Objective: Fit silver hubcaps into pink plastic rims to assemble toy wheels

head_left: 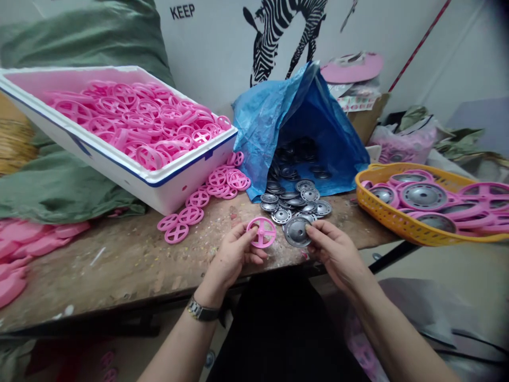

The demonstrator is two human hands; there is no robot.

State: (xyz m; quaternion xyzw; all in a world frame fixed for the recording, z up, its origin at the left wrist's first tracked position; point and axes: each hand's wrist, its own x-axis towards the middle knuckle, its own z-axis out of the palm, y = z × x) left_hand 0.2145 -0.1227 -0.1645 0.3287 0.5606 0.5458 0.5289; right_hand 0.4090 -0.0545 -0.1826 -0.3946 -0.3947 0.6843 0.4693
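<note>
Between thumb and fingers, my left hand (238,248) grips a pink spoked plastic ring (264,232) above the table's front edge. Just right of it, my right hand (332,246) pinches a grey round disc (297,232) with a hub in its middle. The two pieces are side by side and apart. Behind the disc lies a heap of similar grey discs (308,195), spilling out of a blue plastic bag (258,116). Loose pink rings (191,215) lie on the worn wooden table (139,265), left of the heap.
A white foam box (167,196) full of pink rings stands tilted at the left. On the right, a yellow basket (397,233) holds pink rings fitted with grey discs. Flat pink pieces (35,239) lie at the far left beside green cloth (79,185).
</note>
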